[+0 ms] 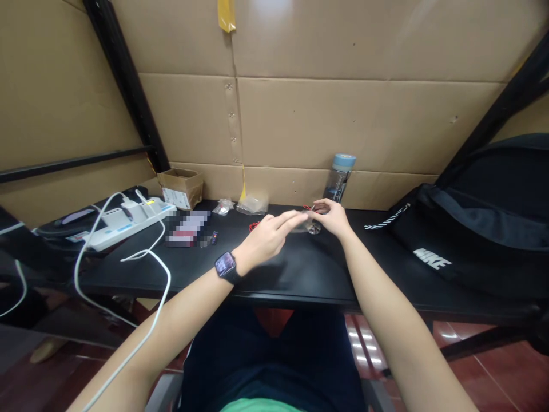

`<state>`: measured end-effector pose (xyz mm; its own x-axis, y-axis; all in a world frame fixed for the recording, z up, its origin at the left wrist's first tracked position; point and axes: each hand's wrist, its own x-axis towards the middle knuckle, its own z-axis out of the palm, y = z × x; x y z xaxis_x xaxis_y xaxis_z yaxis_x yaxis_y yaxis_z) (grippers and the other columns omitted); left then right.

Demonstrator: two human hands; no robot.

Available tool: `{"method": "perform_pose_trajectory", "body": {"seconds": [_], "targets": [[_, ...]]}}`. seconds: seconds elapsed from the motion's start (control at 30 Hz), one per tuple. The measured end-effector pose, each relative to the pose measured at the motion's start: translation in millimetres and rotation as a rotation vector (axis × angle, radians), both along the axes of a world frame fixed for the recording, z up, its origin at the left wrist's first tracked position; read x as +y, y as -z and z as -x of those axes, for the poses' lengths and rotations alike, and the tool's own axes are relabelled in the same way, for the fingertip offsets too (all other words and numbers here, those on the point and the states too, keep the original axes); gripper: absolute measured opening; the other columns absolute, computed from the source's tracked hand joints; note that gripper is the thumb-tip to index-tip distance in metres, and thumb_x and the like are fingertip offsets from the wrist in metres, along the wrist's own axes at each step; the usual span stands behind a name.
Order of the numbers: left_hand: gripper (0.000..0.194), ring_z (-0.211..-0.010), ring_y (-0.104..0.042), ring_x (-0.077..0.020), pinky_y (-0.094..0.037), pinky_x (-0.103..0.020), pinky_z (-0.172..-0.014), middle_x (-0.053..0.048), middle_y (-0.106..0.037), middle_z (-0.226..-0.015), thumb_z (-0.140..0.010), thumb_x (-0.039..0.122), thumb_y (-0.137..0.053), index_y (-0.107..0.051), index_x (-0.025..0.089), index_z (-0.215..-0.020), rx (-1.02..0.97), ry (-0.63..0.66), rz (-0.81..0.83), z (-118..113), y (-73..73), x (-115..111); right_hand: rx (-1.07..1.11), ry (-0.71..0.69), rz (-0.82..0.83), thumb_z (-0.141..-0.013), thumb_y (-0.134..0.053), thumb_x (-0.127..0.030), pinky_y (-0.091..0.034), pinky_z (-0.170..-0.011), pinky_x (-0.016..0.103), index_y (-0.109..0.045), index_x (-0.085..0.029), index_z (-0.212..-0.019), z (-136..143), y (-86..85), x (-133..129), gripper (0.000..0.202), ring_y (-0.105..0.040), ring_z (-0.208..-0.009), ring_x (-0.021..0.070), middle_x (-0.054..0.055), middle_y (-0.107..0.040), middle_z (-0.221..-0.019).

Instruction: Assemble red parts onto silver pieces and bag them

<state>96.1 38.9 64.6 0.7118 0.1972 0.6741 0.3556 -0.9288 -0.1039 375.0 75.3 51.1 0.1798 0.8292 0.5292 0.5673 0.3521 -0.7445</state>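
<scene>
Over the middle of the black table (295, 269), my left hand (272, 233) reaches to the right, a dark watch (226, 266) on its wrist. Its fingers are stretched out and blurred at the tips, close to my right hand. My right hand (332, 217) has thumb and fingertips brought together in a pinch beside a red wire (307, 207); what lies between them is too small to make out. Just below the fingertips is a small shiny item (314, 229), partly blurred. More red wire (254, 226) shows behind my left hand.
A bottle with a blue lid (344, 161) stands behind my right hand. At the right lies a black bag (463, 229). Toward the left are a white power strip (128, 225) with cables, an open cardboard box (182, 189), small plastic bags (253, 203) and a blurred-out flat item (189, 229).
</scene>
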Motion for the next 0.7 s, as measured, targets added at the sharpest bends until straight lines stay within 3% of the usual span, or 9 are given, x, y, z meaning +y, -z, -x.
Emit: {"method": "perform_pose_trajectory", "body": {"seconds": [0.07, 0.2, 0.37, 0.53, 0.7], "targets": [[0.065, -0.122, -0.06, -0.0187, -0.039, -0.034, -0.094, -0.01, -0.056, -0.145, -0.096, 0.002, -0.035, -0.031, 0.028, -0.155, 0.122, -0.026, 0.048, 13.1, 7.6, -15.5, 0.021, -0.009, 0.02, -0.064, -0.088, -0.039, -0.063, -0.08, 0.038, -0.072, -0.016, -0.101, 1.0, -3.9, -3.3, 0.047, -0.076, -0.084, 0.0245, 0.012, -0.078, -0.096], [0.051, -0.096, -0.066, -0.0158, -0.036, -0.034, -0.089, -0.007, -0.071, -0.117, -0.099, 0.004, -0.035, -0.04, 0.022, -0.146, 0.108, -0.136, 0.241, 39.5, 29.5, -38.8, 0.037, -0.085, 0.049, -0.065, -0.087, -0.037, -0.063, -0.081, 0.036, -0.072, -0.016, -0.105, 11.9, -9.4, -10.3, 0.048, -0.076, -0.087, 0.0245, 0.012, -0.077, -0.1], [0.028, -0.097, -0.065, -0.0182, -0.036, -0.036, -0.09, -0.007, -0.071, -0.109, -0.102, 0.011, -0.032, -0.053, 0.02, -0.118, 0.151, -0.215, 0.412, 57.9, 34.7, -55.3, -0.052, -0.17, 0.093, -0.069, -0.084, -0.04, -0.061, -0.074, 0.032, -0.074, -0.016, -0.109, 27.8, -8.7, -14.9, 0.048, -0.074, -0.083, 0.0229, 0.011, -0.076, -0.099], [0.026, -0.112, -0.061, -0.0237, -0.039, -0.039, -0.094, -0.005, -0.068, -0.121, -0.104, 0.03, -0.041, -0.056, 0.029, -0.125, 0.271, -0.2, 0.506, 69.0, 27.8, -62.2, -0.114, -0.215, 0.133, -0.066, -0.085, -0.039, -0.06, -0.071, 0.033, -0.077, -0.015, -0.106, 39.5, -12.8, -25.8, 0.047, -0.071, -0.076, 0.0204, 0.01, -0.077, -0.092], [0.035, -0.125, -0.053, -0.0266, -0.038, -0.044, -0.101, -0.003, -0.061, -0.136, -0.104, 0.047, -0.039, -0.061, 0.038, -0.129, 0.167, -0.206, 0.48, 64.1, 41.2, -67.2, 0.068, -0.257, 0.078, -0.067, -0.086, -0.037, -0.06, -0.084, 0.037, -0.073, -0.016, -0.112, 57.6, -12.6, -71.2, 0.052, -0.072, -0.088, 0.0221, 0.011, -0.076, -0.102]]}}
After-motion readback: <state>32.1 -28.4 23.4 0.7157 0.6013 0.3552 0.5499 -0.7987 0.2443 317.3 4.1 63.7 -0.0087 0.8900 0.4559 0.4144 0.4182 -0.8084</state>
